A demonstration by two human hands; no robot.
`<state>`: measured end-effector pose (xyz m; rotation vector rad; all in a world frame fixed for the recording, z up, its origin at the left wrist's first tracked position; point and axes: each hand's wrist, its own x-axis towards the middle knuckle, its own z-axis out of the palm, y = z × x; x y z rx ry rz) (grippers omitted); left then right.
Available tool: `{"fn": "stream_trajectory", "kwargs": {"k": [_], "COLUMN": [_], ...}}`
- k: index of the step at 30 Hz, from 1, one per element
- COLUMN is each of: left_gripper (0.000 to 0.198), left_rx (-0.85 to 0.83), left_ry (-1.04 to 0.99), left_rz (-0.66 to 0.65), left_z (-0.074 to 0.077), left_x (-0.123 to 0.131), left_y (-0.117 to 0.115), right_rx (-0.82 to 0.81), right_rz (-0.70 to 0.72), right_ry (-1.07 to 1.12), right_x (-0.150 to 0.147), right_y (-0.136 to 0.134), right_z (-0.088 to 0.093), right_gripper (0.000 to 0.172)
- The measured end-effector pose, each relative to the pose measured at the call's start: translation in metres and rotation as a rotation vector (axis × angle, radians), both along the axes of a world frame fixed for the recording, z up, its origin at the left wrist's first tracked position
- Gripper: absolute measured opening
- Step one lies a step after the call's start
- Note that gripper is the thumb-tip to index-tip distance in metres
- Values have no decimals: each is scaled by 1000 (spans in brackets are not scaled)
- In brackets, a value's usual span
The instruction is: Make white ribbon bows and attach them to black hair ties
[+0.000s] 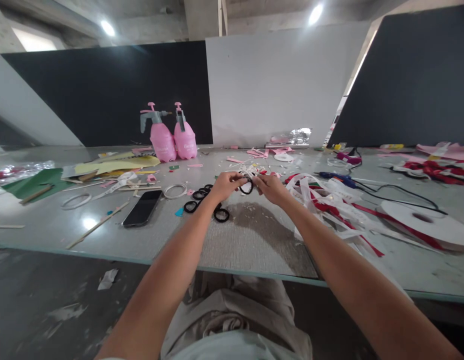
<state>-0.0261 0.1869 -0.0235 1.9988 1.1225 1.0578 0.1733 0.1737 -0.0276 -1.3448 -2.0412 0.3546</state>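
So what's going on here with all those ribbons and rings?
A person is holding a small black ring just above the table, with the fingers of the left hand and right hand meeting around it. More black rings lie by the left forearm. On the right there's a tangle of red and white ribbons and a big white spool. Two pink pump spray bottles stand at the back.
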Motion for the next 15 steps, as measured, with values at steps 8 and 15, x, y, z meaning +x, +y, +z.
{"fn": "stream_trajectory", "kwargs": {"k": [8, 15], "left_gripper": [19, 26], "left_rx": [-72, 8], "left_ry": [610, 567], "left_rz": [316, 393], "left_z": [-4, -1], "left_x": [-30, -25], "left_y": [3, -2], "right_rx": [-23, -179], "right_rz": [-834, -912], "right_ry": [-338, -322], "right_x": [82, 103], "right_y": [16, 27], "right_z": [3, -15], "right_gripper": [39, 46]}}
